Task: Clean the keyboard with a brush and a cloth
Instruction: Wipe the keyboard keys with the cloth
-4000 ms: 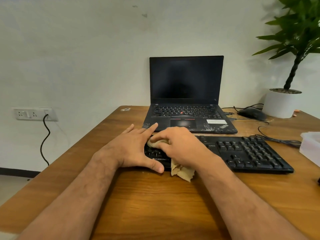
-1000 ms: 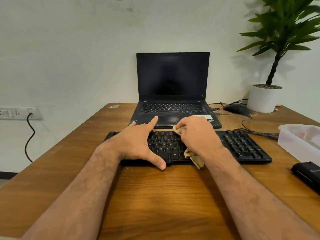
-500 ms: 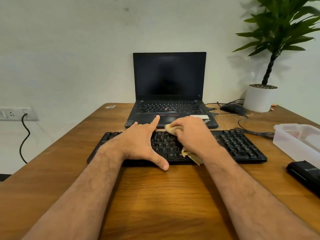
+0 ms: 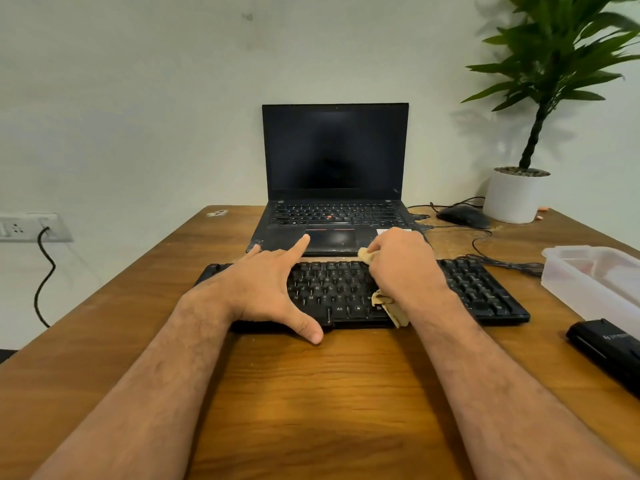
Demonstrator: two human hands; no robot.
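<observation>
Wooden surface (image 4: 311,393) filling the lower view, bare and brown. Open black laptop (image 4: 334,174) at 12 o'clock, screen dark, upright against the pale wall. Potted plant (image 4: 519,192) in a white pot at 2 o'clock, near the far corner. Black keyboard (image 4: 481,292) lying flat across the middle, just in front of the laptop, long side running 9 to 3 o'clock. Clear plastic container (image 4: 595,282) at 3 o'clock, at the right edge, well apart from the keyboard's end. Black oblong object (image 4: 609,351) just nearer than the container, at 4 o'clock; kind not discernible. Left hand (image 4: 266,289) laid flat over the keyboard's left half, fingers spread apart, thumb resting at the near edge, forefinger stretched toward the laptop at 12 o'clock, gripping nothing. Right hand (image 4: 405,268) pressed down on the keyboard's middle, fingers curled and clamped on the cloth. Black mouse (image 4: 462,216) at 1 o'clock, beside the pot, cable trailing over the surface. Beige cloth (image 4: 389,306) bunched under the right palm, one end showing at the fingertips, the other hanging out at the wrist over the keyboard's near edge. Wall socket (image 4: 31,226) at 9 o'clock, black cord plugged in and drooping.
</observation>
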